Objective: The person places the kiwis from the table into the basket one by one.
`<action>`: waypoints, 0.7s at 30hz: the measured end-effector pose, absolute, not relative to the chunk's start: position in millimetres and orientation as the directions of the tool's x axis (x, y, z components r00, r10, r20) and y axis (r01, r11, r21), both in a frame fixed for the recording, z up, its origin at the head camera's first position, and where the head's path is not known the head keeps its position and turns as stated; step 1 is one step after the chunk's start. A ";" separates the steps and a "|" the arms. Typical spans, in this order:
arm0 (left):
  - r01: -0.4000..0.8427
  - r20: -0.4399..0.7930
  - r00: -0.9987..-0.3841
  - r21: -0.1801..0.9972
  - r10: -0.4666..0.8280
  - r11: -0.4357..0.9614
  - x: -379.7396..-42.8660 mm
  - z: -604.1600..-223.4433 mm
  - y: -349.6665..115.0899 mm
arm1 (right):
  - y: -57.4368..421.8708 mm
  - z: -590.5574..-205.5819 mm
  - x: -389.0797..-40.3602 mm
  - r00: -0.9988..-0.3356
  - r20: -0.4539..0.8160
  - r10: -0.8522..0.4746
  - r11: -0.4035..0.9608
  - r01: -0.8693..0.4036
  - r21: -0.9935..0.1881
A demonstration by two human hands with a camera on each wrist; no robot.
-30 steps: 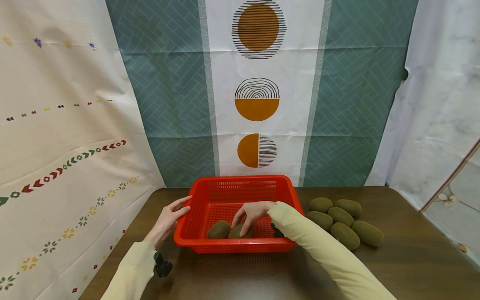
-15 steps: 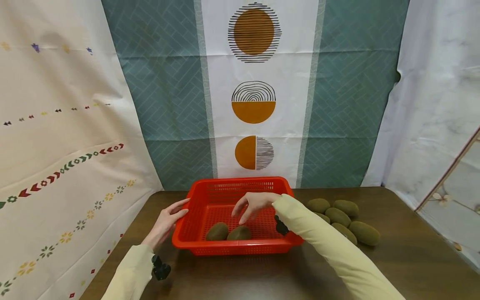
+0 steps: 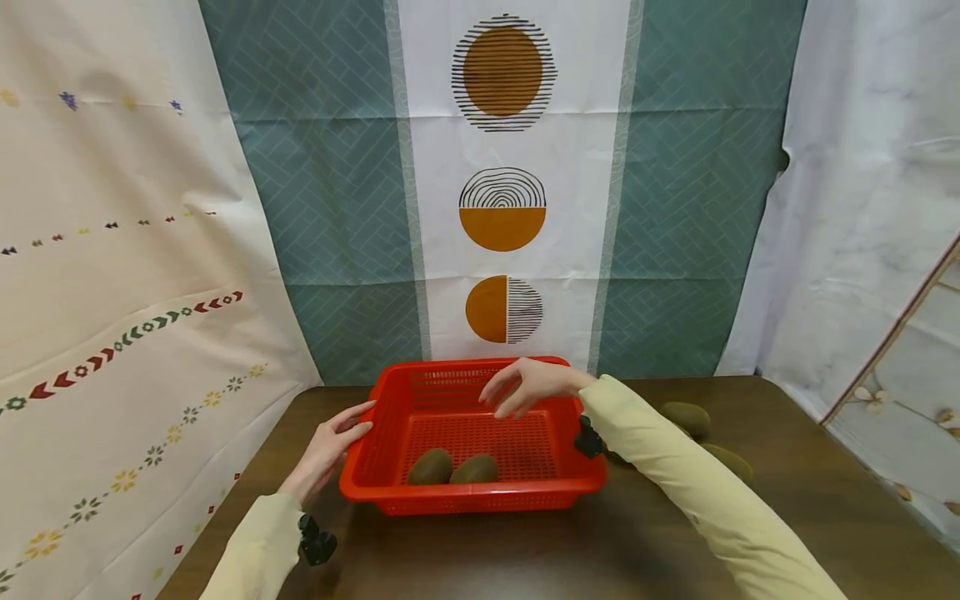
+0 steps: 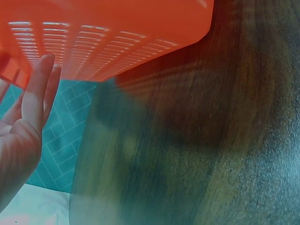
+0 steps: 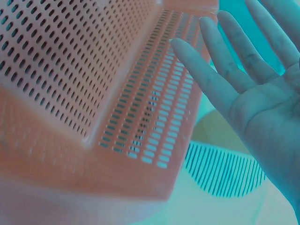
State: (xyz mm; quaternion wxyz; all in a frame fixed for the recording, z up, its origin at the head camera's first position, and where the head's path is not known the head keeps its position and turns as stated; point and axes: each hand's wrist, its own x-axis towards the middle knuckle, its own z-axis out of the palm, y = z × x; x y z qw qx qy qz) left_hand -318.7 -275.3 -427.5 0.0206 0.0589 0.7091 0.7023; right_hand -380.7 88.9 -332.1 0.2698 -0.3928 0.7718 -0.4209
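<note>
Two brown kiwis (image 3: 431, 467) lie side by side on the floor of a red plastic basket (image 3: 480, 490), against its front wall. My left hand (image 3: 325, 454) touches the basket's left rim; the left wrist view shows its fingers (image 4: 35, 96) extended along the slotted outer wall. Over the basket's back right part hovers my right hand (image 3: 536, 383), fingers loosely spread and holding nothing. In the right wrist view its palm (image 5: 269, 105) faces the camera beside the perforated wall.
More kiwis (image 3: 686, 418) lie on the brown wooden table (image 3: 480, 558) right of the basket, partly hidden behind my right sleeve (image 3: 675, 467). A patterned curtain (image 3: 502, 317) hangs close behind the basket. Patterned cloth (image 3: 150, 400) borders the left side.
My right hand has let go of the right-hand kiwi in the basket, then risen and moved back and to the right. The left hand stays on the rim.
</note>
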 end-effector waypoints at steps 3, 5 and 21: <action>0.066 0.064 -0.992 0.998 0.113 0.011 -317.6 -427.3 -277.0 | 99.0 -329.6 -379.8 -0.573 -0.062 -0.817 0.329 -0.376 -0.866; 0.074 0.072 -0.991 0.997 0.116 0.011 -317.6 -427.6 -277.3 | 106.3 -329.6 -380.3 -0.591 -0.045 -0.805 0.322 -0.371 -0.871; 0.066 0.066 -0.991 0.998 0.116 0.003 -317.9 -429.3 -275.8 | 206.4 -334.0 -381.1 -0.739 0.050 -0.672 0.239 -0.281 -0.929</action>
